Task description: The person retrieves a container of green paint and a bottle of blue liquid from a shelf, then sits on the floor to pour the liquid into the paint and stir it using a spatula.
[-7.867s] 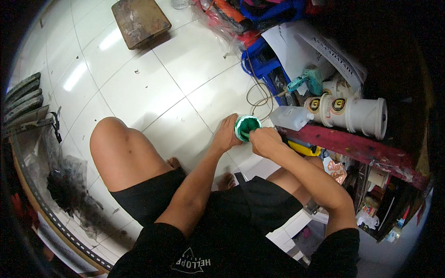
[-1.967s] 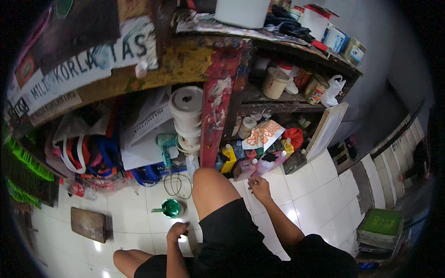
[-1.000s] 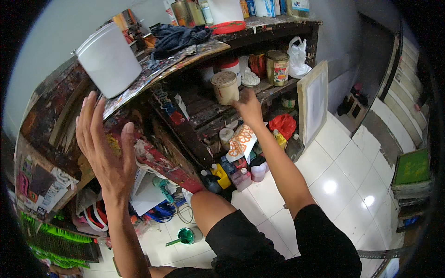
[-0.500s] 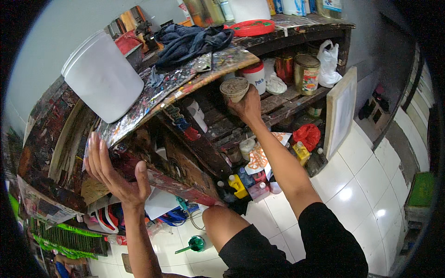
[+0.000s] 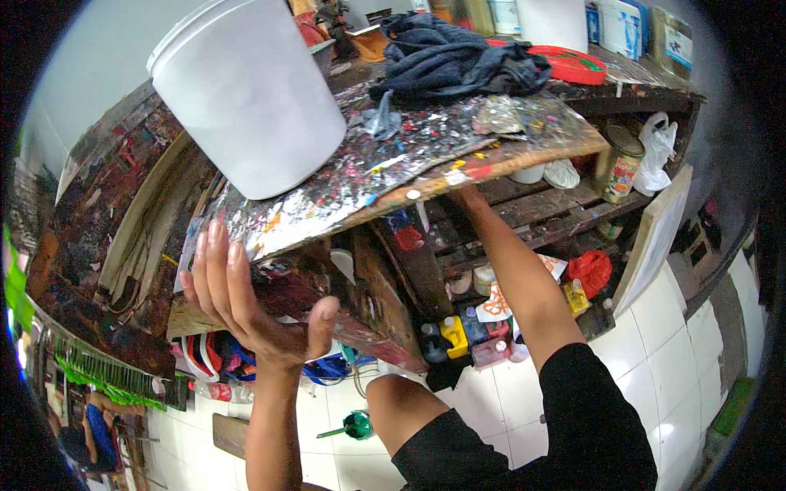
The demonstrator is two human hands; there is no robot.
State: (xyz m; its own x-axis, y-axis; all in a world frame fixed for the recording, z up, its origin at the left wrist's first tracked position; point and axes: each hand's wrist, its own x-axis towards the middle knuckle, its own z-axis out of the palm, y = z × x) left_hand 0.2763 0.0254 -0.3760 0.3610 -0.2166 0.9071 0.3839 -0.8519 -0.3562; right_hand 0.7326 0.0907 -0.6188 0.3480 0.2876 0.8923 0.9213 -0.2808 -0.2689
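Note:
My left hand (image 5: pixel 260 307) is open, its fingers spread upward and resting at the front edge of a paint-splattered board (image 5: pixel 393 155), thumb pointing up. That board looks tilted. On it stand a large white bucket (image 5: pixel 250 102) and a crumpled dark blue cloth (image 5: pixel 458 61). My right hand (image 5: pixel 468 196) reaches under the board's right part to the slatted shelf (image 5: pixel 524 217); only its wrist end shows, and the fingers and anything in them are hidden.
To the right of my arm are a metal tin (image 5: pixel 620 164), a white plastic bag (image 5: pixel 655 155) and a white framed panel (image 5: pixel 655 237). Small coloured bottles (image 5: pixel 454 335) stand below on the tiles. A green-paint pot (image 5: pixel 358 425) sits near my knee.
My right hand, which was gripping a round tub with a brownish top, has gone out of sight under the board. The view has shifted, and my left hand remains at the board's edge.

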